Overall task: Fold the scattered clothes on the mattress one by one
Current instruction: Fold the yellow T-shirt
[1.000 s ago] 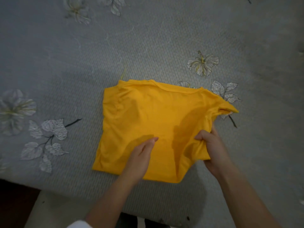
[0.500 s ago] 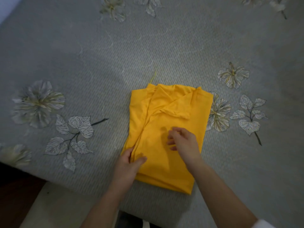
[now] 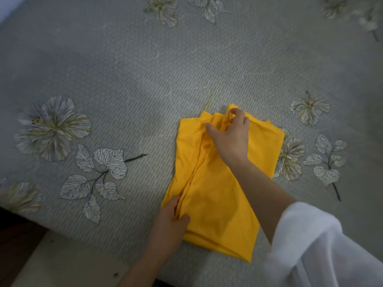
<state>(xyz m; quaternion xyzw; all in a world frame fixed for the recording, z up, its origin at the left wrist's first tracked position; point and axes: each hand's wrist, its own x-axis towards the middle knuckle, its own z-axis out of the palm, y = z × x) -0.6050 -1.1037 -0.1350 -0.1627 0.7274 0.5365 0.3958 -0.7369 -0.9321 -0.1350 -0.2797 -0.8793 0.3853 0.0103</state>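
Shirt [image 3: 217, 204] folded on mattress [image 3: 124, 69]; left hand [image 3: 167, 226], right hand [image 3: 232, 139] grip it

No readable text, labels or numbers anywhere.

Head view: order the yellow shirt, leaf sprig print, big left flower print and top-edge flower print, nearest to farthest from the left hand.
1. yellow shirt: gripped by the left hand at its near left edge.
2. leaf sprig print: left of the hand, slightly farther up.
3. big left flower print: far left, beyond the sprig.
4. top-edge flower print: at the top of the view.
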